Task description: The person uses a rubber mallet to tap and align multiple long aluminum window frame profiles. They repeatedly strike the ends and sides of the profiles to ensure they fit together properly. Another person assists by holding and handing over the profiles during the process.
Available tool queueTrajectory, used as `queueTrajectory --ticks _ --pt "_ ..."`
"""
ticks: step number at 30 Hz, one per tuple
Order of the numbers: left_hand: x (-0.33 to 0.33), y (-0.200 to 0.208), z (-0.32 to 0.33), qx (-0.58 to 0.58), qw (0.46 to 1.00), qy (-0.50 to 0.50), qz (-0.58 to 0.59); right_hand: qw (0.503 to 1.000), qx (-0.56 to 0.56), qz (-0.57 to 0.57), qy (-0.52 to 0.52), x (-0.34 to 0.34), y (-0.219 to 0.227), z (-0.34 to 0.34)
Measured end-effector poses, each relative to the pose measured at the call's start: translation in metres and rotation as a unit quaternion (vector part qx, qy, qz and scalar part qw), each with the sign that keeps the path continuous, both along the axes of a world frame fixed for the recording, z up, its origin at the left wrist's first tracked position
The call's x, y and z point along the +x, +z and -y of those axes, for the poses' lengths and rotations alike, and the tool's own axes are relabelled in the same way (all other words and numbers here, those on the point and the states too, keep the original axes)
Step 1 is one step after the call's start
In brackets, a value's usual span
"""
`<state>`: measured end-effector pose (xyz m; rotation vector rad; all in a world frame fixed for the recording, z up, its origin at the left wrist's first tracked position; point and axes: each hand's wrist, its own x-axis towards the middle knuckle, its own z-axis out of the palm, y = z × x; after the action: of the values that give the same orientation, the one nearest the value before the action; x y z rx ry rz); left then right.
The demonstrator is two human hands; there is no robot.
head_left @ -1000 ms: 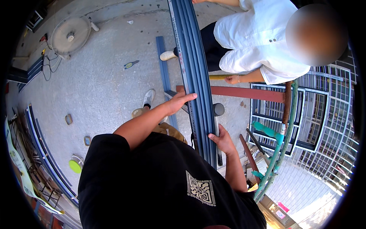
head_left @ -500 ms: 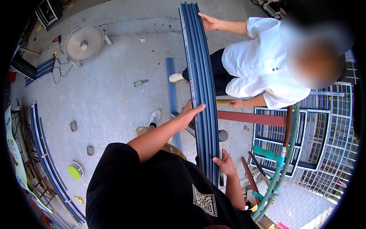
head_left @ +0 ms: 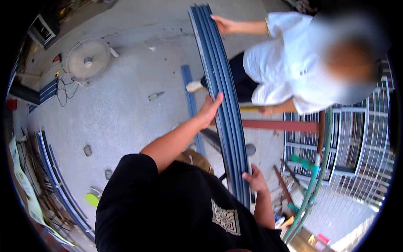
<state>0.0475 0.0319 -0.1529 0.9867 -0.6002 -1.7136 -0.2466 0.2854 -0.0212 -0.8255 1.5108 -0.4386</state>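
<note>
A long bundle of blue-grey metal profiles [head_left: 221, 75] runs from the far top down to my body, slanting slightly to the right. My left hand [head_left: 210, 110] grips its left side midway along, thumb lying over the top. Nearer to me, my right hand [head_left: 257, 179] is closed on the right edge, thumb on top; its other fingers are partly hidden. Another person's hand [head_left: 222, 24] holds the far end from the right. That person's other hand [head_left: 265, 110] is beside a yellow bar [head_left: 249, 108].
Below the bundle are a reddish-brown beam [head_left: 281, 125] and a blue strip [head_left: 189, 92] on the floor. Green pipes [head_left: 310, 189] and metal window grilles [head_left: 357, 138] stand to the right. A fan [head_left: 88, 62], pliers [head_left: 155, 96], a green stool [head_left: 93, 199] and long profiles [head_left: 63, 185] lie leftward.
The bundle tilts a little more, its far end shifting left and its near end right. My left hand sits slightly farther up in view. Both my hands still hold it.
</note>
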Motion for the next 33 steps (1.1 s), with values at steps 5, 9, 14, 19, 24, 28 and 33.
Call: queueTrajectory --ticks 5,9,14,19,24,28,33 --pt "0.022 0.044 0.013 0.122 0.985 -0.118 0.014 1.0 0.005 -0.003 -0.016 -0.006 -0.001 0.001" --pt "0.025 0.059 -0.004 0.121 0.98 -0.156 0.02 0.999 -0.007 -0.041 0.01 -0.006 0.003 0.011" --pt "0.039 0.074 -0.116 0.084 0.901 -0.347 0.247 1.0 0.011 -0.018 -0.001 -0.001 0.013 0.016" --pt "0.008 0.076 -0.168 -0.013 0.743 -0.662 0.097 0.999 0.015 0.033 -0.031 0.005 0.015 0.01" --pt "0.027 0.089 -0.171 -0.056 0.713 -0.691 0.11 1.0 0.001 -0.008 -0.017 0.007 0.013 0.008" --pt "0.053 0.08 -0.18 0.047 0.795 -0.596 0.1 0.999 0.004 -0.032 0.001 0.002 0.012 0.008" --pt "0.082 0.064 -0.184 0.096 0.83 -0.481 0.265 0.998 -0.005 -0.055 -0.001 0.002 0.008 0.004"
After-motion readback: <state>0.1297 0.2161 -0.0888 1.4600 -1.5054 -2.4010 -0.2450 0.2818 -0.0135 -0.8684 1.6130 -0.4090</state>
